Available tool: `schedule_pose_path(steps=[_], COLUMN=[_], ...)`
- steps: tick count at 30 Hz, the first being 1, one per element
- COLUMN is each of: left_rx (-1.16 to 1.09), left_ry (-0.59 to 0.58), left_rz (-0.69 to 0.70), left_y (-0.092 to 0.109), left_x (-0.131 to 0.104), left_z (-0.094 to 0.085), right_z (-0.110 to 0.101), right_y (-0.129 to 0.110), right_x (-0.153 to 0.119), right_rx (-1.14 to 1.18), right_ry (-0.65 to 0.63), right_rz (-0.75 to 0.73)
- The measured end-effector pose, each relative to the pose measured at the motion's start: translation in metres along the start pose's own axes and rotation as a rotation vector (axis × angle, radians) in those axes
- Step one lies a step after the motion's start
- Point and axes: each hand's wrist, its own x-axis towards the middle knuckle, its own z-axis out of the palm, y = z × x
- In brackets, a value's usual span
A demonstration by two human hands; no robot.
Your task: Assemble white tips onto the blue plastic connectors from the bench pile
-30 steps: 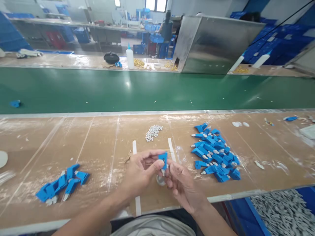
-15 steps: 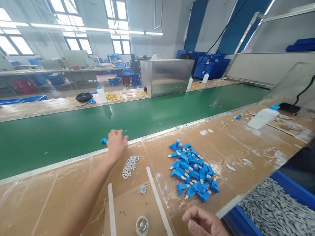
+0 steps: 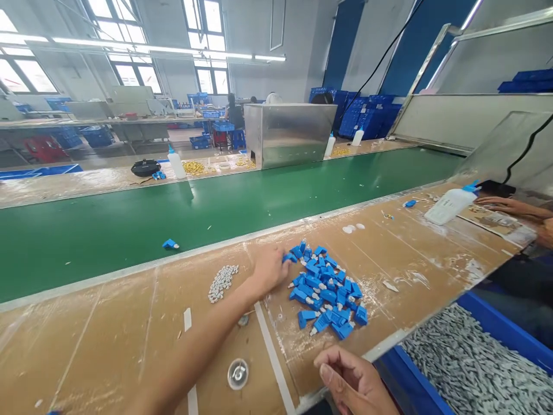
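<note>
My left hand (image 3: 271,266) reaches to the left edge of a pile of blue plastic pieces (image 3: 328,294) with whitish tips. Its fingertips close around a blue piece (image 3: 290,256) at that edge. Near the front edge of the bench is my right hand (image 3: 356,377), fingers curled and thumb close to the index finger; whether anything small lies inside cannot be seen. One blue piece (image 3: 170,244) rests alone on the green conveyor belt (image 3: 108,236). Small grey parts (image 3: 222,282) lie in a cluster left of my left hand.
A small round clear dish (image 3: 238,373) sits on the bench between white tape strips. At right are a tilted white glue bottle (image 3: 451,204) and another person's hand (image 3: 505,203). A blue bin (image 3: 469,305) of grey parts stands below the bench edge. A metal box (image 3: 298,135) stands across the belt.
My left hand has moved right, from beside the blue piece on the belt to the pile. That piece now lies apart from it. Another person's hand has appeared at right.
</note>
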Motion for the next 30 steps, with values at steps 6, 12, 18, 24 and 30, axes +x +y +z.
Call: schedule_pose_path(steps=[6,12,18,24,30], left_rx=[-0.217,-0.673,-1.027,-1.147,-1.293], left_ry=[0.186,0.316,0.395,0.364,0.400], left_rz=[-0.095,-0.400,-0.527,-0.533,-0.469], left_y=[-0.012,-0.034,-0.045,-0.049,-0.042], left_x=[-0.091,-0.206,-0.263,-0.278,-0.279], left_z=[-0.063,-0.074,-0.052,-0.040,-0.035], right_z=[0.044,0.091,0.102,0.101,0.101], right_y=[-0.004,0.022,0.031,0.028,0.022], right_x=[0.010,0.034,0.040,0.032,0.025], right_rx=[-0.204,-0.323,-0.394,-0.591,-0.722], right_ry=[-0.072,-0.095,-0.084,-0.106,-0.158], right_rz=[-0.119,-0.239,-0.281,-0.451,-0.571])
